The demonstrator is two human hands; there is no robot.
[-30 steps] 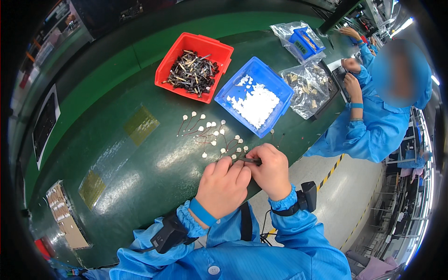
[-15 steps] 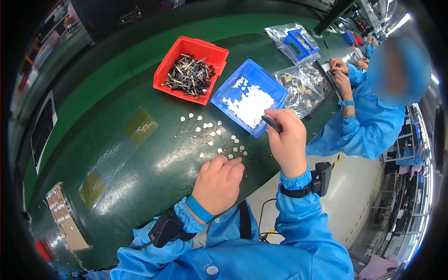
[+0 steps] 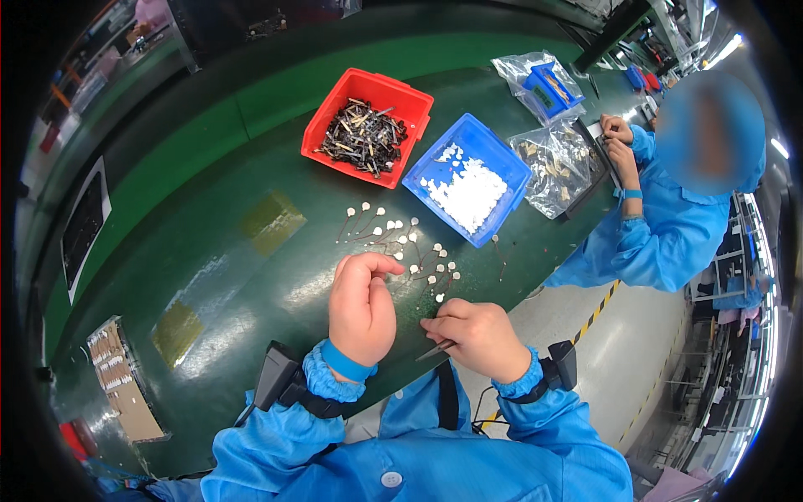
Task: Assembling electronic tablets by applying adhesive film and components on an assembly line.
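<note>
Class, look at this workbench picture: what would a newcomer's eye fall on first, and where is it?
The red bin of dark parts and the blue bin of white pieces stand out at the far side of the green table. Nearer, small white pieces lie scattered beside the left hand, while the right hand holds tweezers.

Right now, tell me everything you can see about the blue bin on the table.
The blue bin is a shallow rectangular open-topped tray, plastic by its look, sitting flat and turned at an angle on the green table. A heap of small white parts fills much of its floor. It stands beside the red bin; neither hand touches it.
</note>
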